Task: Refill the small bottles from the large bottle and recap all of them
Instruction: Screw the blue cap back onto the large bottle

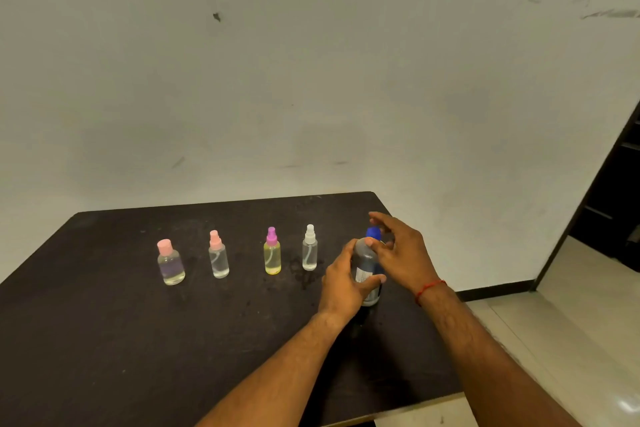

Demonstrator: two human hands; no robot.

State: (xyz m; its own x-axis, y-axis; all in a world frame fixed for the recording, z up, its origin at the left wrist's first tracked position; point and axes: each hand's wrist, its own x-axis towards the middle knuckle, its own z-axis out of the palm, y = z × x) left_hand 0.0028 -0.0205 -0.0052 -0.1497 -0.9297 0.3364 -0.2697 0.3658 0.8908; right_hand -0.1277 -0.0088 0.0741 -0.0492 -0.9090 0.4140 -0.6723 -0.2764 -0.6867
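While the large bottle [367,265] stands upright on the dark table [104,340], blue cap [373,232] pointing up, the left hand [346,282] wraps its body and the right hand [401,253] hovers half-open, fingertips at the cap. Left of it, four capped small bottles stand upright: white-topped sprayer [309,248], yellowish sprayer [272,251], pink sprayer [218,255], pink-capped bottle [170,262], each holding some liquid.

Open tabletop [104,340] before bottle row [242,255]
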